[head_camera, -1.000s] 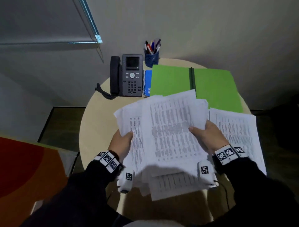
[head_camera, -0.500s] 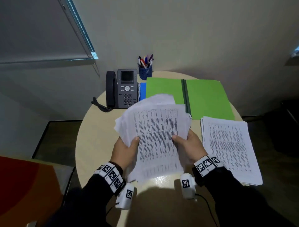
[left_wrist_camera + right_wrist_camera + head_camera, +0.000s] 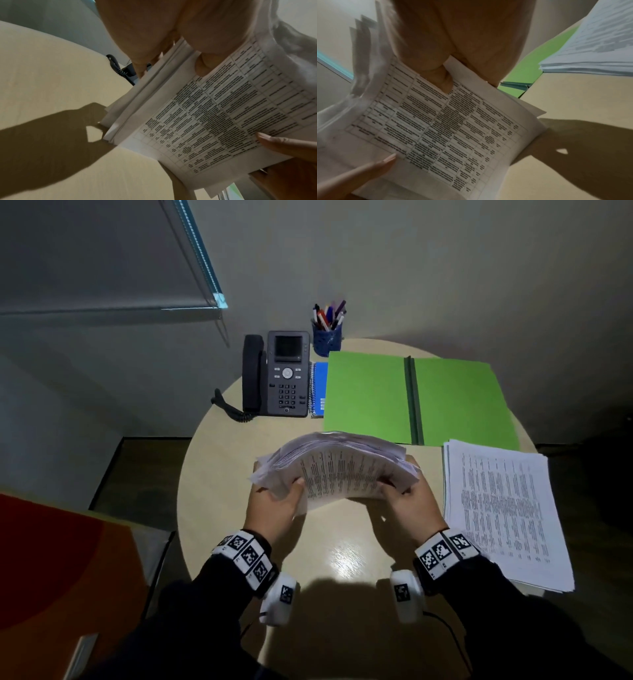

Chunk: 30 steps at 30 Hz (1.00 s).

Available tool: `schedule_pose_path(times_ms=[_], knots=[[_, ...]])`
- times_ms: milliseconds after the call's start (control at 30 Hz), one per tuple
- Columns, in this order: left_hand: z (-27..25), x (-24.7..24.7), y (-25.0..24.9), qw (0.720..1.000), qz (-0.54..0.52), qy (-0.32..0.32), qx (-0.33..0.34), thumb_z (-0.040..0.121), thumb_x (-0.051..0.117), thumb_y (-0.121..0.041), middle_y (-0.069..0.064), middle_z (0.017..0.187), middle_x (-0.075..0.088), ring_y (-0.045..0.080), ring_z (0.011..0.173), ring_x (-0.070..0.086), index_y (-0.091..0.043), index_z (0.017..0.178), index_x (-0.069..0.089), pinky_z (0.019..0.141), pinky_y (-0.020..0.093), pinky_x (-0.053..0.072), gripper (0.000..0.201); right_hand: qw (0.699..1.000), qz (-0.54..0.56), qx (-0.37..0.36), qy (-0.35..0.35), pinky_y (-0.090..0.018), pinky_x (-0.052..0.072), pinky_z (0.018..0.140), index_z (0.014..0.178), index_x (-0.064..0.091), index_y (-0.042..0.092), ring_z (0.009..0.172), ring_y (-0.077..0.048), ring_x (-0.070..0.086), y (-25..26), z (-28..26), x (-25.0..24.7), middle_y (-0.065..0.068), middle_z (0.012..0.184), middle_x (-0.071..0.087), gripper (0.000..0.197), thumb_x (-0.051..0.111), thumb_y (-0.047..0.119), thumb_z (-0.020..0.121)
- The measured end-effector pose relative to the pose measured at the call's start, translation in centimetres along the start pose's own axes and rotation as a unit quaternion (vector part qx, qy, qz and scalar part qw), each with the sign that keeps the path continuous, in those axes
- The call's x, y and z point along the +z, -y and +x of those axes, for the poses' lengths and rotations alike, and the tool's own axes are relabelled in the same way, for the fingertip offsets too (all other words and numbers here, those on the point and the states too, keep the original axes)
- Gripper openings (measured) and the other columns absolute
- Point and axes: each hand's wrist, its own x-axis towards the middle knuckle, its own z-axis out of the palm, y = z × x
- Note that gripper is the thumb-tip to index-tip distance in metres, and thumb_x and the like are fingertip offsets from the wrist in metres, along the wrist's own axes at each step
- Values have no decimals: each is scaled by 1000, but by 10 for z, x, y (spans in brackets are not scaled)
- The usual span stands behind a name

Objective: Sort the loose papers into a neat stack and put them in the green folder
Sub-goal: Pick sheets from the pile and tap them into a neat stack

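A bundle of printed papers (image 3: 337, 470) stands on its lower edge on the round table (image 3: 219, 460), its top bowed away from me. My left hand (image 3: 274, 505) grips its left side and my right hand (image 3: 409, 501) grips its right side, thumbs on the near printed face. The left wrist view shows the papers (image 3: 214, 121) with uneven edges touching the table; the right wrist view shows the papers (image 3: 447, 128) under my thumb. The green folder (image 3: 363, 398) lies open behind them. A second pile of papers (image 3: 500, 508) lies flat at the right.
A desk phone (image 3: 277, 374) stands at the back left, with a blue spiral notebook (image 3: 318, 388) beside it and a blue pen cup (image 3: 327, 335) behind. The table's near edge is close to my wrists.
The papers went from a spread fan held flat to a gathered bundle tipped upright on the table. My hands moved closer together and away from me.
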Motion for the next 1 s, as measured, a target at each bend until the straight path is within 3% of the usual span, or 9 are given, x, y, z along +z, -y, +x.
schedule_pose_path(times_ms=[200,333,400,467,600,700,833,933,1000], knots=[[-3,8,-7,997,-53,46,11,91,72,-1,10,109,73,20,104,73,2,127,58,75,16,57,40,1000,-10,-9,-20,-15,54,68,106,51,27,91,-2,66,2,2,-3,-3,102,64,45,54,-15,90],[0,6,-11,998,-51,45,-6,86,78,-14,9,121,70,20,113,69,0,140,45,92,34,60,65,999,-18,-20,-31,-9,50,61,107,48,14,90,-22,63,6,5,-1,-6,98,59,39,50,-20,88],[-6,15,-16,994,-79,67,-36,89,77,-13,4,133,62,11,115,65,-16,152,31,94,26,57,78,1000,-7,-3,-26,-10,49,59,111,47,9,84,-19,62,5,2,8,-6,94,59,38,48,-22,88],[-7,18,-16,993,-93,65,-26,93,69,3,3,122,65,1,100,69,-21,139,38,76,13,56,60,999,-16,-10,-32,-11,48,61,111,49,11,86,-17,60,0,1,9,-4,94,60,39,50,-19,88],[-7,18,-9,995,-96,24,-12,92,68,5,8,109,68,23,99,70,-25,122,44,74,26,59,49,999,-10,-8,-30,-3,45,63,114,57,-1,81,2,64,-2,-2,2,0,95,64,37,44,-24,87],[-11,20,-9,993,-119,9,-16,93,70,0,3,109,65,-1,88,69,-19,125,43,70,15,56,46,1000,-5,-2,-13,-1,43,62,111,58,3,75,8,63,2,-5,6,2,92,63,37,43,-22,90],[-12,13,-10,993,-112,9,27,97,68,-5,-6,116,63,-9,98,65,-20,131,43,85,13,55,46,999,-33,-17,-26,-1,44,68,106,54,25,79,17,59,-2,-5,0,12,96,60,44,46,-17,93],[-20,19,1,996,-84,9,0,97,69,-10,-8,115,60,-2,103,62,-31,130,30,89,15,54,56,998,-66,9,5,-19,57,74,109,54,23,94,-5,63,-14,-9,0,5,102,64,40,50,-14,93],[-25,24,11,997,-60,28,-31,95,71,-16,-9,121,64,0,111,63,-30,136,30,103,28,54,60,998,-57,24,6,-12,53,69,109,52,23,89,0,62,-17,-11,3,5,100,64,39,53,-13,93]])
